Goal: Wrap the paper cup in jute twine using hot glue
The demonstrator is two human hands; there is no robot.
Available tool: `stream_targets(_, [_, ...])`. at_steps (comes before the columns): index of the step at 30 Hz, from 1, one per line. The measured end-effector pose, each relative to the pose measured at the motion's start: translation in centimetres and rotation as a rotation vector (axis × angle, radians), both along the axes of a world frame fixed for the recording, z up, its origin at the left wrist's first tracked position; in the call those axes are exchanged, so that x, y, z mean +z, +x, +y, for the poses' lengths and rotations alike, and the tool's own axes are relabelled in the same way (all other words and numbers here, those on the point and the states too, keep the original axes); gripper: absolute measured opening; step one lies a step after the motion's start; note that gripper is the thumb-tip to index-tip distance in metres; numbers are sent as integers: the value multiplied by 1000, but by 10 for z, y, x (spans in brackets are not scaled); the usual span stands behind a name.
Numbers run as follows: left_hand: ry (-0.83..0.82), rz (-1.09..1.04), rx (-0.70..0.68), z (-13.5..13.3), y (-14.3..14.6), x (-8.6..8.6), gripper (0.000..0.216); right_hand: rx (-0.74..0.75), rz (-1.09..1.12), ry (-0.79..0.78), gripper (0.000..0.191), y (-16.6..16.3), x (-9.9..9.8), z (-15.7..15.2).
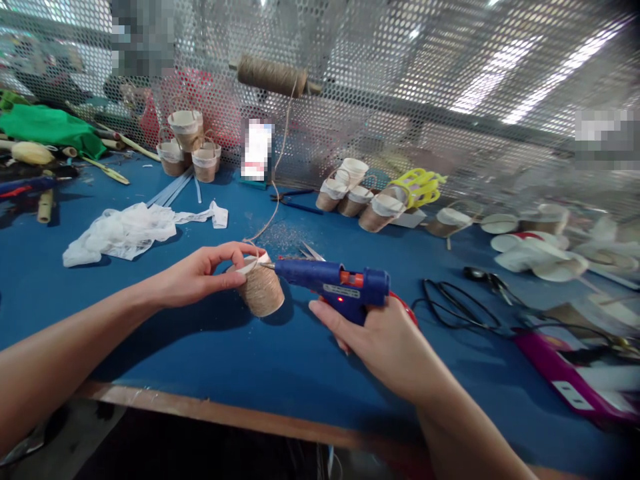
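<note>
My left hand (215, 270) pinches the rim of a small paper cup (263, 293) wrapped in brown twine, holding it tilted above the blue table. My right hand (380, 333) is wrapped round the handle of a blue hot glue gun (333, 280), whose red light glows. The gun's nozzle points left and meets the cup near its upper edge; whether it touches is hard to tell. From the cup, a loose strand of twine (275, 193) runs up to a twine spool (271, 77) mounted on the perforated metal screen.
White lace (125, 230) lies at left, near stacked twine cups (186, 127). Behind the gun are scissors (311, 251), pliers (300, 200) and more twine cups (380, 212). At right lie a black cable (455, 307) and a purple power strip (555, 373). A wooden edge (200, 407) borders the table.
</note>
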State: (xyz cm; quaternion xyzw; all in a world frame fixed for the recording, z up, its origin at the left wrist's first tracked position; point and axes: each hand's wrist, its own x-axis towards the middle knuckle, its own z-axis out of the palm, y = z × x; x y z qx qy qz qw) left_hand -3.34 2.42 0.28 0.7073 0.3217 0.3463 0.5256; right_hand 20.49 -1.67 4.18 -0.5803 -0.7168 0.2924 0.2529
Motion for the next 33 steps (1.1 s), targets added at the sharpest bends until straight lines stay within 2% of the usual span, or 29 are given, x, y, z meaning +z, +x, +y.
stream_targets(4, [-5, 20, -11, 0, 0, 1, 14, -13, 24, -49, 22, 2, 1, 2])
stream_targets(14, [20, 45, -39, 0, -3, 1, 13, 68, 24, -51, 37, 10, 1, 10])
stream_targets(23, [20, 52, -37, 0, -2, 1, 14, 82, 92, -92, 22, 6, 2, 5])
stream_targets(29, [11, 47, -41, 0, -2, 1, 14, -10, 98, -162, 22, 0, 2, 1])
stream_targets(33, [7, 50, -41, 0, -2, 1, 14, -6, 91, -122, 21, 3, 2, 2])
